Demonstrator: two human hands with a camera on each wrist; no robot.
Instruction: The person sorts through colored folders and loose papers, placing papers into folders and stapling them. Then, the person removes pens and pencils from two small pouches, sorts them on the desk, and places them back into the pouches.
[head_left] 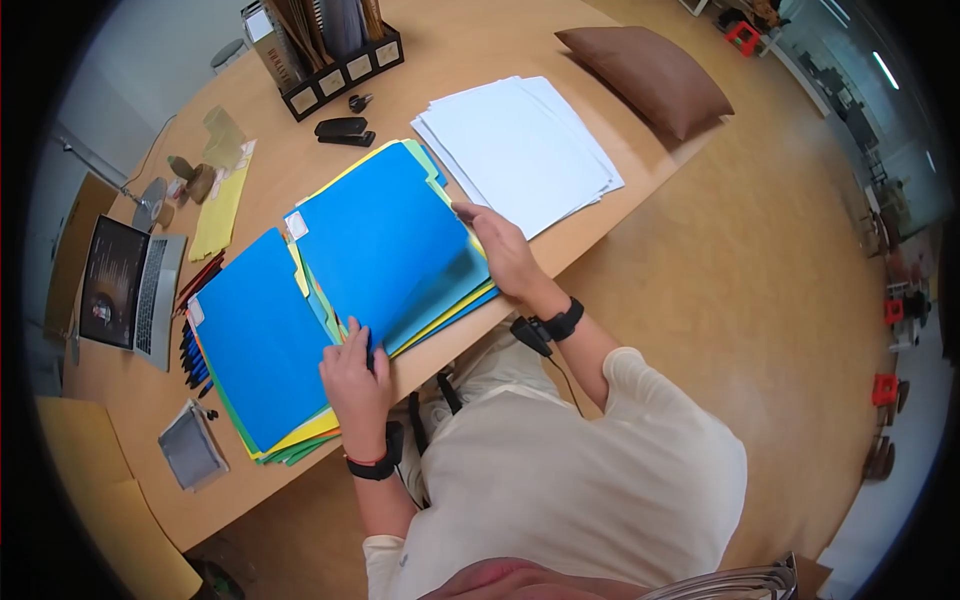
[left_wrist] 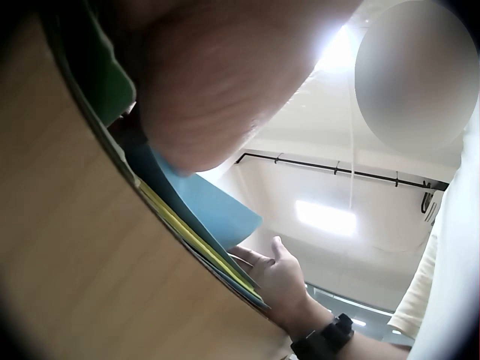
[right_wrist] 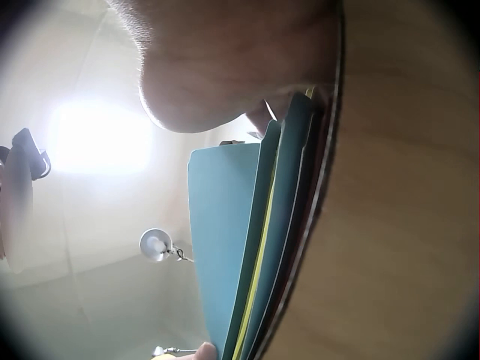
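Note:
A blue file folder (head_left: 375, 230) lies uppermost on a stack of coloured folders, its near edge raised and bowed off those below. At its lower-left corner my left hand (head_left: 357, 385) pinches that folder. My right hand (head_left: 505, 255) rests along the stack's right side, fingers fairly straight against the edges; the thumb stands up in the left wrist view. Blue, green and yellow layers show under the lifted folder (right_wrist: 225, 225) in the right wrist view. Left of this stack, partly beside my left hand, lies a second stack topped by another blue folder (head_left: 255, 340).
White paper sheets (head_left: 525, 150) lie beyond my right hand, with a brown cushion (head_left: 650, 80) farther right. A black stapler (head_left: 345, 131) and a desk organizer (head_left: 345, 75) stand behind the folders. Left are pens (head_left: 193, 355), a laptop (head_left: 130, 290) and a zip pouch (head_left: 192, 445).

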